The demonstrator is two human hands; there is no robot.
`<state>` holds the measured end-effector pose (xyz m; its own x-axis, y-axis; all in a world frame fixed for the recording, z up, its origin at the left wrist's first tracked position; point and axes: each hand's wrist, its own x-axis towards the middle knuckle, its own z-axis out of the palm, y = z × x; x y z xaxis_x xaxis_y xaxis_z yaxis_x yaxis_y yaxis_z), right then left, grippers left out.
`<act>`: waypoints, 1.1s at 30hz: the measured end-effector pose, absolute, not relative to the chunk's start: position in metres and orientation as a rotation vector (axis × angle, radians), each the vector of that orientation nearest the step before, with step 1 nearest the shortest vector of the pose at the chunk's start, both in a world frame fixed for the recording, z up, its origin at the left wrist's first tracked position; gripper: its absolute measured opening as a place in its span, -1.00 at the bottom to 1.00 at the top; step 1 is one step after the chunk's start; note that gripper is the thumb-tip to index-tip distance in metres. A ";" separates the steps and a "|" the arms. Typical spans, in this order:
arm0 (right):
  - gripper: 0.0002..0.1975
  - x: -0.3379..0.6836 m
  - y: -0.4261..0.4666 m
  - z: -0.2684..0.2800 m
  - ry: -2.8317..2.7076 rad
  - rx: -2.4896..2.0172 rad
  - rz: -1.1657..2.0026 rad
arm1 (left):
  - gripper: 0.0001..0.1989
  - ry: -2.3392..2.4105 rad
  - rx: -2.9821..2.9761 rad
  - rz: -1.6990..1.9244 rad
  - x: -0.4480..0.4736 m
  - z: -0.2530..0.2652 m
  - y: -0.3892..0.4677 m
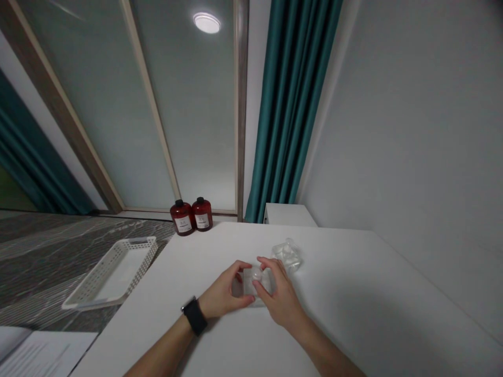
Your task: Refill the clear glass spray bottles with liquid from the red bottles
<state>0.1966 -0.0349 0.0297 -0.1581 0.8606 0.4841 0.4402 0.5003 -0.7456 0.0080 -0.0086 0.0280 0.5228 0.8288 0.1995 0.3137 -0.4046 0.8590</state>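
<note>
Black watch [195, 315]: on your left wrist, lower centre-left.
Left hand [220, 296]: you had thumb and fingers gripping the left side of a clear box [249, 287].
Right hand [282, 301]: you had thumb and fingertips pinched on a small round piece [257, 273] at the box's top.
Clear box: lower centre, between your hands, over the white table [346, 314]; contact couldn't be told.
Crumpled plastic [287, 255]: just beyond your right hand.
White basket [143, 266]: lower left.
Red bottles [182, 216]: paired, left of centre, near the table's far corner.
Teal curtain [294, 110]: hung upper centre-right.
</note>
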 end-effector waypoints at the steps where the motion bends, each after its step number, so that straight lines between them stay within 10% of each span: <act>1: -0.59 0.196 -0.035 0.030 -1.769 -1.081 0.536 | -0.46 0.933 1.958 0.807 0.008 0.028 -0.009; 33: -0.76 0.205 -0.031 0.033 -1.218 -1.038 0.527 | -0.43 0.952 1.954 0.794 0.010 0.029 -0.008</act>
